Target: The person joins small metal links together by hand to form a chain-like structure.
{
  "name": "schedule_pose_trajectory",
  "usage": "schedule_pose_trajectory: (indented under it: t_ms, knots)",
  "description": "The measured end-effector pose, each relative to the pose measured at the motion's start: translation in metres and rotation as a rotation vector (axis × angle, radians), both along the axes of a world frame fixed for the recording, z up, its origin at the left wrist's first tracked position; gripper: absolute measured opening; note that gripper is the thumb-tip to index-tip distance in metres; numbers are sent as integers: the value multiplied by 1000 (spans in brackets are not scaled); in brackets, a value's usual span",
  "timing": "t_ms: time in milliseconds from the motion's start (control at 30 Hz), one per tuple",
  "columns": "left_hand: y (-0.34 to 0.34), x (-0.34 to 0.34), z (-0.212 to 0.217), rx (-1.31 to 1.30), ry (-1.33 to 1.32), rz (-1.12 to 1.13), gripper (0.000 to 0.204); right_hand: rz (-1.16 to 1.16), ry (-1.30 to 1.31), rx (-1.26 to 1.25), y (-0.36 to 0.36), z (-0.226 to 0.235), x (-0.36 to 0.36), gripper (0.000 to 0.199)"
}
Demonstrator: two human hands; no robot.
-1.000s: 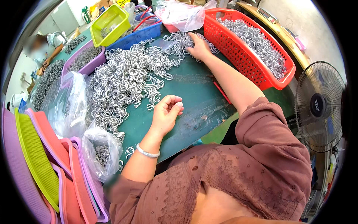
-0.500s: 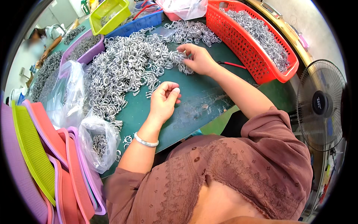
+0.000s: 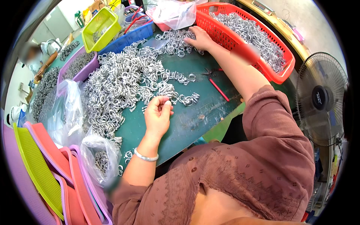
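Right hand (image 3: 201, 38) at shiny metal rings (image 3: 173, 42); left hand (image 3: 156, 117) loosely curled.

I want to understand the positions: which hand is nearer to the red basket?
Right. The right hand is close beside the red basket, at the small ring pile; the left hand is farther away, lower left, by the large ring pile.

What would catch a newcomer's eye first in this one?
Probably the big heap of metal rings sprawled over the left of the green table. Next, the red basket, full of rings, at the upper right, with the right hand at a smaller pile beside it.
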State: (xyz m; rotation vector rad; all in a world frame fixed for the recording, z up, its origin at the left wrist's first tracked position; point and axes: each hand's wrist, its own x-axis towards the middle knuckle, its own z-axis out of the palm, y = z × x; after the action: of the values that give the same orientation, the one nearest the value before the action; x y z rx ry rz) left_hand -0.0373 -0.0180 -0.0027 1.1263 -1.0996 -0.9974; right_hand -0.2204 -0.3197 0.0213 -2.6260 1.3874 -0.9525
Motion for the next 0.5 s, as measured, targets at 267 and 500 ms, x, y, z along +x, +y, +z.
schedule_pose_trajectory:
  t_ms: [267, 500]
  knots:
    - [4, 4, 16, -290, -707, 239, 20, 75, 253, 117, 4, -2, 21, 71]
    - [5, 0, 20, -156, -1266, 184, 56, 299, 176, 68, 95, 1, 38, 52]
